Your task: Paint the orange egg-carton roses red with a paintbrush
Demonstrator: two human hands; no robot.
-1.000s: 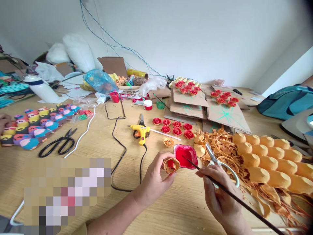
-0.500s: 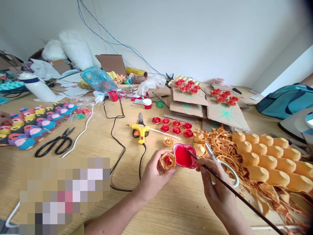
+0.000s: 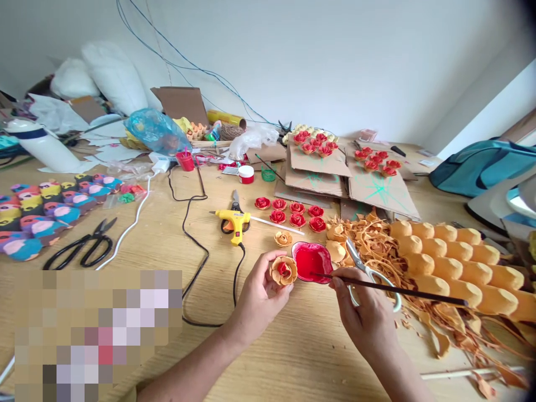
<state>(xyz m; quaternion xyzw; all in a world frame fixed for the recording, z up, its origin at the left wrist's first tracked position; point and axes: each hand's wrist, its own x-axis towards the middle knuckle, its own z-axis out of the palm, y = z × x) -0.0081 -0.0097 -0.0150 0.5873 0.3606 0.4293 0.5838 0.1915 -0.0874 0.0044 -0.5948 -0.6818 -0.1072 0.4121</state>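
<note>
My left hand is closed round an egg-carton flower with tan petals and a red-painted centre. In my right hand is a long dark paintbrush, held near its tip end. The brush tip dips into a dish of red paint standing just right of the flower. An unpainted tan flower lies beyond my left fingers. Several red flowers sit in two rows behind it. White-handled scissors lie beside and partly behind my right hand.
A yellow glue gun with a black cord lies left of centre. Black scissors and painted egg cartons are at the left. Tan egg cartons and carton scraps cover the right. Cardboard sheets bearing red flowers stand behind.
The paintbrush has swung from slanting down toward me to lying nearly level to the right, its tip lower in the red paint. My left hand keeps hold of the flower. The view has shifted slightly.
</note>
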